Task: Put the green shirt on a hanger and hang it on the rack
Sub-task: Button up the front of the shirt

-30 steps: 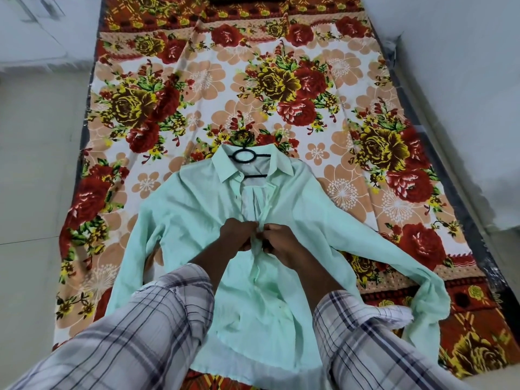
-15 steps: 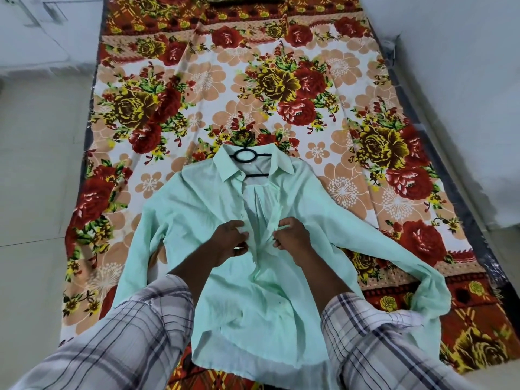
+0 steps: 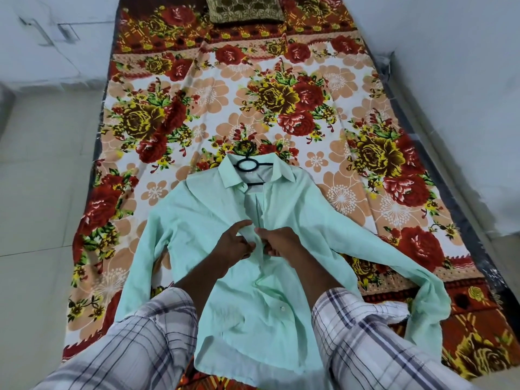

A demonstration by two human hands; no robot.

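The green shirt (image 3: 247, 266) lies spread on the floral bedsheet (image 3: 281, 108), the black hanger (image 3: 247, 164) already seated inside its collar. Since half a second ago the left hand (image 3: 235, 246) and right hand (image 3: 277, 243) have been brought together again, each pinching a placket edge at chest height. A button is probably being fastened, though none can be made out between the fingers; hanging on the rack is yet to be done.

green shirt (image 3: 247, 282) flat on floral sheet (image 3: 213, 108), L hand (image 3: 235, 244) & R hand (image 3: 281, 242) pinching placket

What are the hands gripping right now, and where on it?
Both the left hand and right hand pinch the light green cotton shirt at its front placket edges, mid-chest.
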